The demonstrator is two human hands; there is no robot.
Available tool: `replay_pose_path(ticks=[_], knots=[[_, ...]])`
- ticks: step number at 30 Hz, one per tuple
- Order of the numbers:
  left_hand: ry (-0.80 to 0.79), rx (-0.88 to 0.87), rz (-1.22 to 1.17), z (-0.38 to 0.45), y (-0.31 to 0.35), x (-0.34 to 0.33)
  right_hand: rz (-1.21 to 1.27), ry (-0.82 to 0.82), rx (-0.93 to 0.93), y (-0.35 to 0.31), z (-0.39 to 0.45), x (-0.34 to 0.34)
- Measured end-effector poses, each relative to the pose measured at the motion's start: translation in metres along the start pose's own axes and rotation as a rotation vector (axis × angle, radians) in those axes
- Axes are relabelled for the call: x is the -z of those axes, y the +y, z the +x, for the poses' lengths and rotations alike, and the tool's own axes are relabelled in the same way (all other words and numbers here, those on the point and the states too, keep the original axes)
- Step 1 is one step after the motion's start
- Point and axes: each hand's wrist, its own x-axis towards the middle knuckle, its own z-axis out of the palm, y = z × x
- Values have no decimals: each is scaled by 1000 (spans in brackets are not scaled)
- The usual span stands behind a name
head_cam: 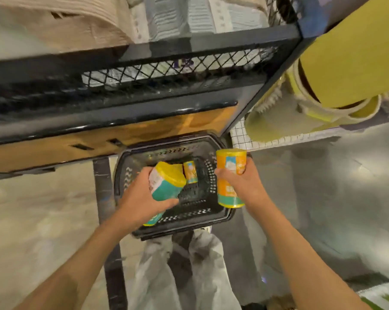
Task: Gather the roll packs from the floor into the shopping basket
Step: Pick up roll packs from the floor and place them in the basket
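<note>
A black plastic shopping basket (208, 214) stands on the floor in front of my legs. One orange and teal roll pack (190, 172) lies inside it. My left hand (142, 198) grips a yellow-topped, teal and orange roll pack (169, 183), tilted over the basket's left side. My right hand (242, 184) grips another orange and teal roll pack (230, 175), held upright above the basket's right rim.
A dark metal shelf unit with mesh front (144, 72) and an orange panel (113, 139) overhangs the basket's far side. A dark post (104, 189) runs down left of the basket. Yellow rolled goods (350, 54) sit on a white wire shelf (240, 136) at right. Grey floor surrounds.
</note>
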Motion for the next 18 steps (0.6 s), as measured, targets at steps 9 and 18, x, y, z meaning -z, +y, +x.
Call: replay_pose_path(ticks=[9,18], knots=[[-100,-105,477,91,-123,-87,-163,5,-49,106,138,-68],[-175,-175,700,194,-253,-166,-405,88,-79,233,259,-127]])
